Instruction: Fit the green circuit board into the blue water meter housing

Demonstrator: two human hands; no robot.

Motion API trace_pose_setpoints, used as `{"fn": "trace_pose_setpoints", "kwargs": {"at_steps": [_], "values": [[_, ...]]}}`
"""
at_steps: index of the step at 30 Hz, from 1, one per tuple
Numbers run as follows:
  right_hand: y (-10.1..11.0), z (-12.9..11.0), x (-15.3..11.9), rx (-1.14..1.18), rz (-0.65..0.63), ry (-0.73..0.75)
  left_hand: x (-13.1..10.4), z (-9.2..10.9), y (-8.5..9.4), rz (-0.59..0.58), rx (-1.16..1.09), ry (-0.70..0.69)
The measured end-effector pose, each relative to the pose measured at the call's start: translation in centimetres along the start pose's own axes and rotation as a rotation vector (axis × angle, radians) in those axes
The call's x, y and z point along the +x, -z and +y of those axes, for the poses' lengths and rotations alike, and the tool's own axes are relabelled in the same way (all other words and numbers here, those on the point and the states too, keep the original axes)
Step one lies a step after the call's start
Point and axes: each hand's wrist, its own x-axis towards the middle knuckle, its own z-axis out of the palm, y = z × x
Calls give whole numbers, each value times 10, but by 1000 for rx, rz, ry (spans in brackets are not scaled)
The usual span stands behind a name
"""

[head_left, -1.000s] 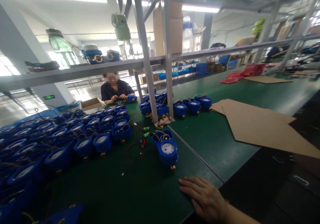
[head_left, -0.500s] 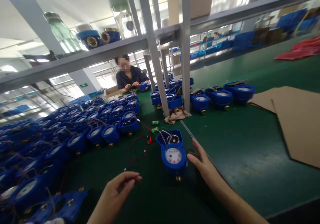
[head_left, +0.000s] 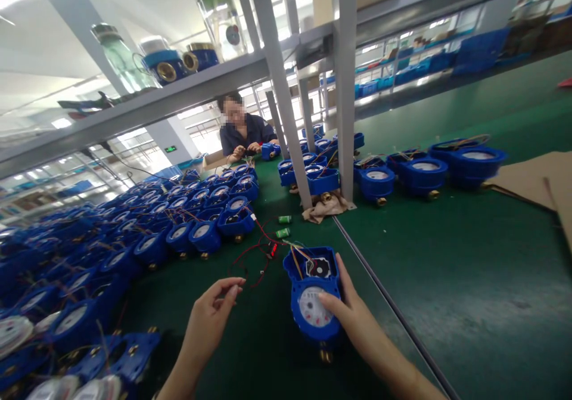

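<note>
Where it hovered before, right hand (head_left: pixel 353 319) now grips blue meter (head_left: pixel 314 295).

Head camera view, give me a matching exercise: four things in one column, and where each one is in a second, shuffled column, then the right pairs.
Things:
1. right hand
2. left hand
3. beige rag
4. cardboard sheet

Places:
A. at the foot of the grey rack posts
B. at the right edge of the green table
C. fingertips pinched together above the table, left of the near water meter
D. gripping the near water meter, thumb on its dial

Pairs: 1-D, 2-C, 3-A, 4-B
</note>
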Motion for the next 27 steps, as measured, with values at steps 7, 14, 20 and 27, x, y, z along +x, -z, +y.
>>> {"fn": "trace_pose_setpoints", "kwargs": {"at_steps": [7, 14, 20, 27], "values": [[-26, 18, -70, 74, 3, -31, -26, -17, 10, 14, -57, 78], [-59, 23, -81, 41, 11, -38, -37, -5, -3, -306, -189, 180], [-72, 23, -78, -3, -91, -14, -17, 7, -24, -339, -528, 176], [-66, 32, -81, -71, -44, 4, -16, 31, -19, -280, -818, -26]]}}
